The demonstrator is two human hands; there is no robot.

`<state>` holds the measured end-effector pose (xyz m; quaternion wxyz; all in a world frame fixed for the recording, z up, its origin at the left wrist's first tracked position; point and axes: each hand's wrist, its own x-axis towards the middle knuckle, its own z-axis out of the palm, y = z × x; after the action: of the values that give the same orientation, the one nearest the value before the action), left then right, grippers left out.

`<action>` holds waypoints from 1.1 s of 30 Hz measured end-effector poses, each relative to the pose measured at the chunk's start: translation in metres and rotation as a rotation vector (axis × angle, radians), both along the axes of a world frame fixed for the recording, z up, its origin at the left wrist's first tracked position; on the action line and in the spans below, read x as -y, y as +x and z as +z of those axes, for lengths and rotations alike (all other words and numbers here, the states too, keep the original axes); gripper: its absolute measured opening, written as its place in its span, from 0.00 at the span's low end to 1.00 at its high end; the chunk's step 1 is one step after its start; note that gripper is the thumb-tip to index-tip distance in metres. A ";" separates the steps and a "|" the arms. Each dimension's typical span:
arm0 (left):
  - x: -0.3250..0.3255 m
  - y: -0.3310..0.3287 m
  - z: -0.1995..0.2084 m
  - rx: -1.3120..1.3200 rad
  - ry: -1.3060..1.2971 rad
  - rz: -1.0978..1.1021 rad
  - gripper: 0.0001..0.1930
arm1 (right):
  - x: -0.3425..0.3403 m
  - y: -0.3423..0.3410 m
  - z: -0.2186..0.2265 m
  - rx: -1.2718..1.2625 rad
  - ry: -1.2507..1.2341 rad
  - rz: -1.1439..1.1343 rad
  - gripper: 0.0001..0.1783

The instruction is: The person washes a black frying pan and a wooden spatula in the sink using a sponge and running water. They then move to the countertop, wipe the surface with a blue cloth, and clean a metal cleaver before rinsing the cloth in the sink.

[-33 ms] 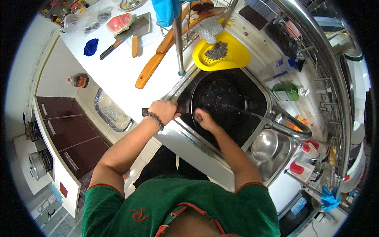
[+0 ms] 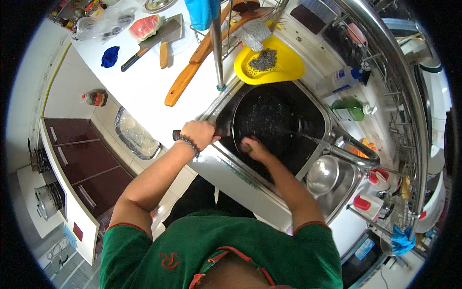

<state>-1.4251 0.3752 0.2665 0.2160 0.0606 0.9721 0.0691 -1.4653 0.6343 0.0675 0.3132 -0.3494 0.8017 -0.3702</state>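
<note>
A black wok (image 2: 269, 113) lies in the large sink basin (image 2: 222, 115), its long handle pointing left over the sink's front edge. My left hand (image 2: 198, 133), with a beaded bracelet at the wrist, is closed around that handle. Inside the wok, near its left rim, my right hand (image 2: 256, 149) is closed on a small dark thing, mostly hidden by the fingers. From the tap (image 2: 332, 144) a stream of water runs into the wok. Just behind the sink sits a yellow strainer basket (image 2: 288, 67) with a grey scouring pad (image 2: 264, 59) in it.
The white counter at left bears a cleaver (image 2: 168, 31), a cut watermelon piece (image 2: 144, 28), a blue cloth (image 2: 110, 57) and a wooden handle (image 2: 180, 91). A metal bowl (image 2: 323, 175) stands in the smaller basin. Green (image 2: 349, 110) and clear bottles line the right; a rack post (image 2: 216, 58) rises behind.
My right hand has shifted slightly right and down within the wok, still closed. My left hand stays on the handle.
</note>
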 end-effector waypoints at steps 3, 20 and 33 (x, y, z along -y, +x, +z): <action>-0.004 -0.003 0.003 0.008 0.018 -0.021 0.24 | -0.085 -0.033 -0.023 0.233 0.430 -0.450 0.07; -0.001 -0.003 0.003 0.039 0.002 -0.005 0.22 | -0.037 -0.101 0.082 -0.536 0.360 -0.475 0.12; 0.001 -0.006 -0.002 0.032 0.032 -0.031 0.22 | -0.102 -0.076 -0.004 0.305 0.337 -0.859 0.17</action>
<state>-1.4315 0.3744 0.2646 0.2316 0.0782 0.9662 0.0823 -1.5409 0.7368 0.0633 0.2982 0.1271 0.8673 -0.3779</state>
